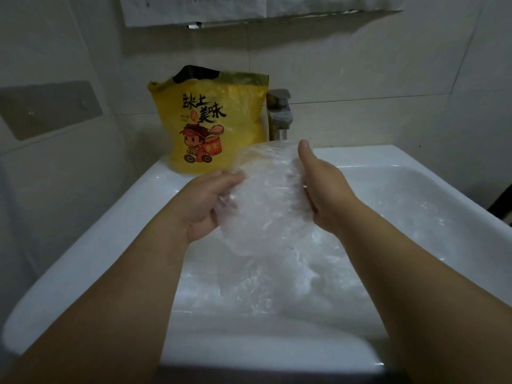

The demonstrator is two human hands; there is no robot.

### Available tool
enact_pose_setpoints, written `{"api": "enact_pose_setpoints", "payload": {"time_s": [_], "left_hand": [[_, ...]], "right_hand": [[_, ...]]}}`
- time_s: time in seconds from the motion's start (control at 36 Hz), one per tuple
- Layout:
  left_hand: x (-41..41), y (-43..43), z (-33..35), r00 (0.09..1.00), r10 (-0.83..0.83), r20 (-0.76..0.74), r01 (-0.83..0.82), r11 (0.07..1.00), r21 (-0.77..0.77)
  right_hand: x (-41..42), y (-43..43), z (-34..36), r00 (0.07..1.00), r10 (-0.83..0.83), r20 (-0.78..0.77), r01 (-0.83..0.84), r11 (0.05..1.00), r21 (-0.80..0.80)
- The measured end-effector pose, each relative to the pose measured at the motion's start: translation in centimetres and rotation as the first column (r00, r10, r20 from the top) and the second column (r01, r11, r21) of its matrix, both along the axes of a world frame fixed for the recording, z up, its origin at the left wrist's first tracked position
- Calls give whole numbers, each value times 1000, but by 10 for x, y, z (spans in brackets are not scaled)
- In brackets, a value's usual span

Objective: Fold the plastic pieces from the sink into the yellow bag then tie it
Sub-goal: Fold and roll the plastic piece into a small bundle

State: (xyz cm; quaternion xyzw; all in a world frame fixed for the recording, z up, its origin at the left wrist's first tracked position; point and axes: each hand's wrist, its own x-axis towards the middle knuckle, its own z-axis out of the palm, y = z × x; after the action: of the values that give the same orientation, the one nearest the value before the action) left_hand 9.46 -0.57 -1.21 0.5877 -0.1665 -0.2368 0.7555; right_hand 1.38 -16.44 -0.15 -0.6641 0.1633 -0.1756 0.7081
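L hand (pixel 206 202) & R hand (pixel 322 187) grip crumpled clear plastic sheet (pixel 266 200) above white sink (pixel 91 234), compacting it for open yellow printed bag (pixel 210 128) at back-left rim.

Bare forearms (pixel 155 273), left grip (pixel 203 202), right grip (pixel 325 189)

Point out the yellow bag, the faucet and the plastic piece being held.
yellow bag (pixel 211 128), head view, on its printed front.
faucet (pixel 279 117), head view, on its metal body.
plastic piece (pixel 266 195), head view, on its crumpled middle.
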Motion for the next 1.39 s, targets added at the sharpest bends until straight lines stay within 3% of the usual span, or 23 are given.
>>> {"api": "enact_pose_setpoints", "payload": {"time_s": [0.06,0.17,0.25,0.33,0.44,0.58,0.81,0.92,1.03,1.11,1.19,1.39], "left_hand": [[4,2,-1,999,47,-12,-48,998,-28],[-1,2,2,996,90,-23,-92,988,-127],[-3,-1,1,976,214,32,-212,975,-58],[-8,-3,1,947,299,119,-306,951,47],[-9,-2,-1,945,304,120,-315,945,83],[-7,0,2,978,206,29,-208,971,119],[-16,1,1,997,-71,-19,71,997,29],[-15,0,0,999,-44,10,43,996,75],[-10,0,-1,998,59,24,-59,998,28],[-6,0,0,991,131,21,-132,991,8],[-3,3,2,987,162,-24,-163,985,-62],[3,7,3,965,143,-221,-184,966,-179]], "right_hand": [[-3,3,0,990,141,-10,-141,990,12],[-5,10,-5,951,290,-109,-304,942,-139],[-1,12,-11,939,307,-156,-336,914,-228],[1,11,-14,964,242,-110,-264,924,-278],[2,8,-13,978,207,-29,-209,967,-147],[2,7,-8,993,118,15,-118,993,0],[0,6,-8,982,167,89,-169,985,15],[-1,6,-4,983,165,84,-175,975,135],[-4,6,1,932,352,92,-363,901,237],[-7,7,3,885,446,134,-465,862,202],[-7,6,0,879,471,71,-476,867,144],[-1,-1,-12,968,219,-121,-230,969,-93]]}}
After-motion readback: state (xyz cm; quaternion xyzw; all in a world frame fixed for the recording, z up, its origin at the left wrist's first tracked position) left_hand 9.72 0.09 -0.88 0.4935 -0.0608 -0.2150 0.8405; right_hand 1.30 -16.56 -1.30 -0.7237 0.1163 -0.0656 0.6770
